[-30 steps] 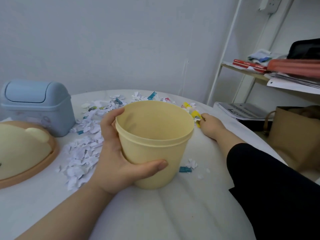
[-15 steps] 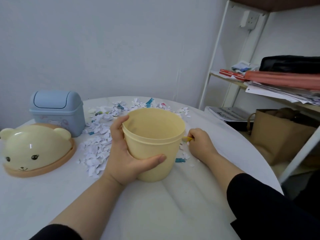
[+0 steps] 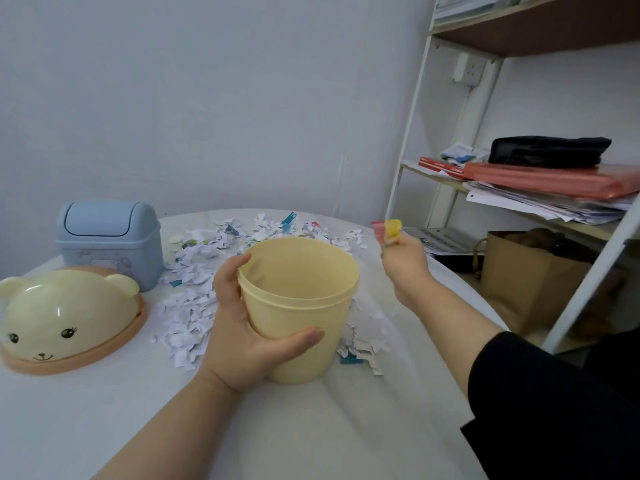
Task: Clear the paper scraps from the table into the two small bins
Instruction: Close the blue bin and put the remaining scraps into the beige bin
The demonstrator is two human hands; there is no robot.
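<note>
- The tabletop is curving to a rounded far edge by the wall, with open room lying in front of the yellow bin. A shelf is standing off its right edge.
- Two bins are showing: the yellow one, open-topped, mid-tabletop, and a lidded blue bin at far left, with one bear lid in front of it.
- The left hand is wrapping its grip round the yellow bin.
- The right hand is pinching red and yellow scraps in its grip, raised just right of the rim.
- Loose scraps, mostly white and too many to count, are lying behind and beside the yellow bin.
</note>
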